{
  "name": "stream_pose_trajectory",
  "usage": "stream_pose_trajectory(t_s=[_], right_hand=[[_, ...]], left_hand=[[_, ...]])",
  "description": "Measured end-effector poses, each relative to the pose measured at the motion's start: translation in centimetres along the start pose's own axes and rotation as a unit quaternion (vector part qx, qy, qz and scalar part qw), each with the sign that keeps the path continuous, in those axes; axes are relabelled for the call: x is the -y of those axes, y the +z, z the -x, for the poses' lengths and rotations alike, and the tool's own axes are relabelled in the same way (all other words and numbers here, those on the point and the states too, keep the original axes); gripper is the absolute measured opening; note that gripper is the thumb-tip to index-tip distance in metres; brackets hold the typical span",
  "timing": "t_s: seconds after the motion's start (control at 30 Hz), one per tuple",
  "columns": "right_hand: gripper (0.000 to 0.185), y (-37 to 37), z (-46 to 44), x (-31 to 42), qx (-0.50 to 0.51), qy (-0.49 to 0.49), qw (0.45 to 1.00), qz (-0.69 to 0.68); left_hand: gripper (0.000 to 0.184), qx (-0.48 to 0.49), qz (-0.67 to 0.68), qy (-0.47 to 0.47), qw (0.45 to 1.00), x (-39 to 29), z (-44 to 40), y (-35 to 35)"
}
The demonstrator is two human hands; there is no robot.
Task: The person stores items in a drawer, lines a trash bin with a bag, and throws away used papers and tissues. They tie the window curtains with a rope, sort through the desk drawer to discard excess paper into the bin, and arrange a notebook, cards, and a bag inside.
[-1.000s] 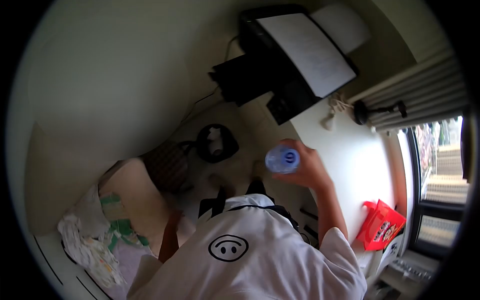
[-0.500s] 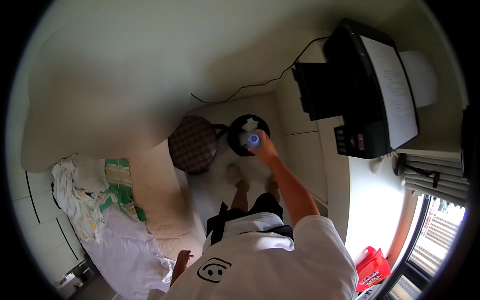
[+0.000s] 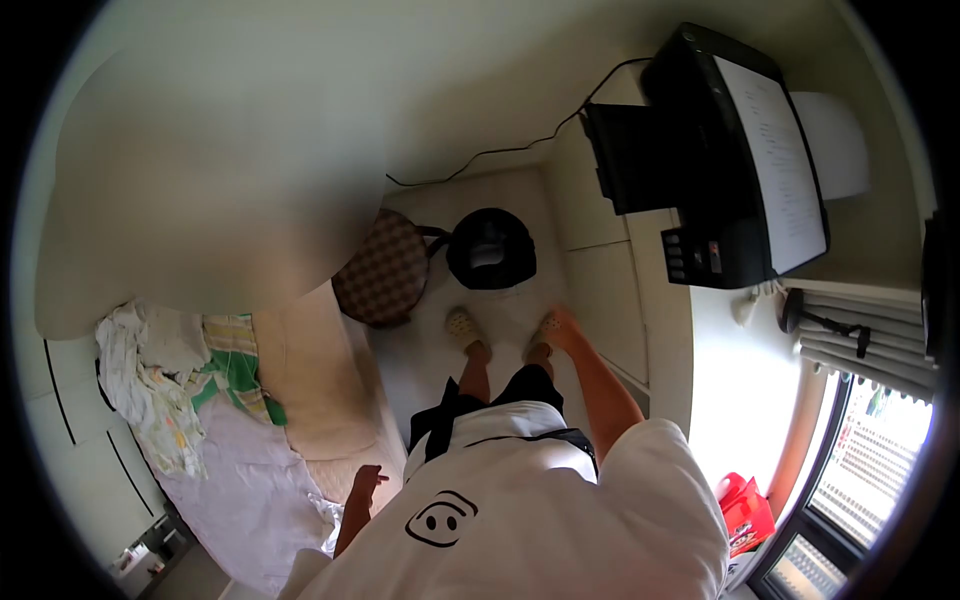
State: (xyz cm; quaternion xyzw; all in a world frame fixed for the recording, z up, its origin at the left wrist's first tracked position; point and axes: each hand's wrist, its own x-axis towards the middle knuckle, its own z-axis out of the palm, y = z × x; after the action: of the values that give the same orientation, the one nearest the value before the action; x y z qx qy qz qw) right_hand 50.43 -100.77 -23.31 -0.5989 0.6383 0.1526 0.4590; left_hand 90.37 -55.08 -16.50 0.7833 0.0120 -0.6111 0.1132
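Just short of the black bin (image 3: 505, 278), the right hand (image 3: 566, 331) is held, overlapping a sandal (image 3: 541, 334) in view; whether its fingers are wide or narrow can't be told, tbh. Bin's parked on the floor (image 3: 418, 372) with something pale (image 3: 487, 253) inside. Farther back from it, the left hand (image 3: 368, 481) is held by the bed (image 3: 325, 430), fingers loosely parted.

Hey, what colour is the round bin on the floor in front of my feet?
The bin is black; the head view shows it best.
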Motion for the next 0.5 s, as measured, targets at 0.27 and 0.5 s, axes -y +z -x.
stream_pose_trajectory(t_s=[0.27, 0.5], right_hand=[[0.034, -0.3, 11.4, -9.1, -0.09, -0.051, 0.983, -0.154], [0.028, -5.0, 23.4, -8.4, -0.143, -0.038, 0.922, -0.357]], left_hand=[[0.026, 0.041, -0.092, 0.118, 0.988, -16.6, -1.0, -0.3], [0.027, 0.002, -0.339, 0.041, 0.94, -29.9, -2.4, 7.2]])
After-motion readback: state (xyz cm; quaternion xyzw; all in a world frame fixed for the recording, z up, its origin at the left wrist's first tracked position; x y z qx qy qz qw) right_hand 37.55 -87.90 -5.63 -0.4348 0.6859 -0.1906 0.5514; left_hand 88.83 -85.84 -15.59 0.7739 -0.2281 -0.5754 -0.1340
